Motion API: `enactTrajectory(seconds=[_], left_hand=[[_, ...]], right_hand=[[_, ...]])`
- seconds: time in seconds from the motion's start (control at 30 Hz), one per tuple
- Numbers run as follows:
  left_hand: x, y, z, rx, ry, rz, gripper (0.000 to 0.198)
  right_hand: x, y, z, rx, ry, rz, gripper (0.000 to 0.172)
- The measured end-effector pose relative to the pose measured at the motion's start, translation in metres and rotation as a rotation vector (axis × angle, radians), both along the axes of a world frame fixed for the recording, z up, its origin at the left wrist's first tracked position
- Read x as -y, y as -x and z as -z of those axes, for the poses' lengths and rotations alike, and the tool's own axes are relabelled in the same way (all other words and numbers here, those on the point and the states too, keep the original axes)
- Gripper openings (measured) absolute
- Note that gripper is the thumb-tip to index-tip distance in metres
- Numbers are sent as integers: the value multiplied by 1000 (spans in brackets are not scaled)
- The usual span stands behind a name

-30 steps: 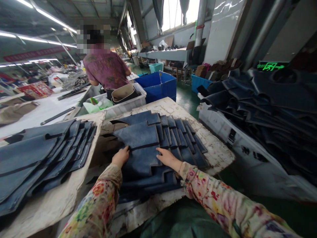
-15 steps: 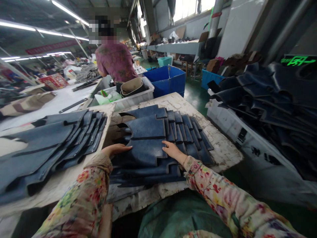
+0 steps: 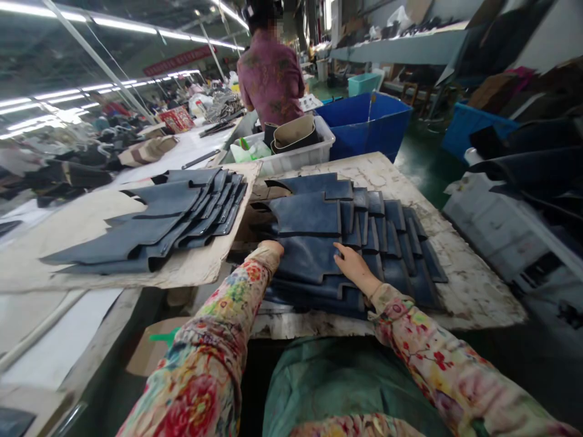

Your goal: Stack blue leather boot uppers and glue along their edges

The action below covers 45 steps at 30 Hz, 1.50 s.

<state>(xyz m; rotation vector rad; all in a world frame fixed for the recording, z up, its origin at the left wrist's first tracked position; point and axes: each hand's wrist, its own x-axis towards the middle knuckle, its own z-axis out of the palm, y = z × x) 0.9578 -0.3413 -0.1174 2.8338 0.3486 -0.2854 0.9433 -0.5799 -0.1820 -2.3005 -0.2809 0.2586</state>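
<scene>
Dark blue leather pieces (image 3: 305, 213) lie overlapping in staggered rows on a worn white board in front of me. My left hand (image 3: 274, 247) is at the left edge of the near leather piece (image 3: 306, 256), its fingers curled and partly hidden by the wrist. At the same piece's right edge, my right hand (image 3: 356, 267) has thumb and index finger at the border. Farther left, a second stack of blue leather pieces (image 3: 175, 209) is fanned out on a pale board (image 3: 95, 240).
Beyond the board (image 3: 473, 285) stand a white bin (image 3: 300, 161) holding rolled material and a blue bin (image 3: 378, 121). A co-worker in a purple shirt (image 3: 271, 79) has their back to me. On the right is a large white crate (image 3: 483, 212) with dark pieces.
The view has swung right to left, so everything sits farther right. My left hand has gone from stretched fingers to a curled grip at the piece's left edge. The right hand stays at its right edge.
</scene>
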Motion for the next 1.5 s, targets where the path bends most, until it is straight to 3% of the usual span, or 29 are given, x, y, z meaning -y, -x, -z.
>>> enactTrajectory(seconds=[0.1,0.23,0.37,0.53,0.63,0.93,1.03,1.13,1.3,1.5], left_hand=[[35,8,-5,28,-134,34,21],[81,-3,-15,153,-150,232,28],[105,-6,6,235,-119,310,39],[99,4,53,284,-78,232,46],[94,3,65,309,-57,213,48],[94,1,59,294,-98,227,48],[94,2,62,324,-118,234,48],[95,1,64,359,-140,218,46],[95,1,63,377,-150,219,44],[99,-1,62,427,-147,266,41]], right_hand=[[-1,2,2,75,105,-33,49],[0,-1,9,118,135,-67,48],[0,-2,6,97,143,-84,48],[-3,2,-5,23,181,-80,48],[-5,3,-6,24,180,-62,49],[4,0,-17,-12,133,-104,49],[20,-16,-26,-20,110,-78,41],[31,-42,-31,-17,102,42,38],[27,-70,-20,-52,122,164,37],[18,-70,-7,-19,168,165,47]])
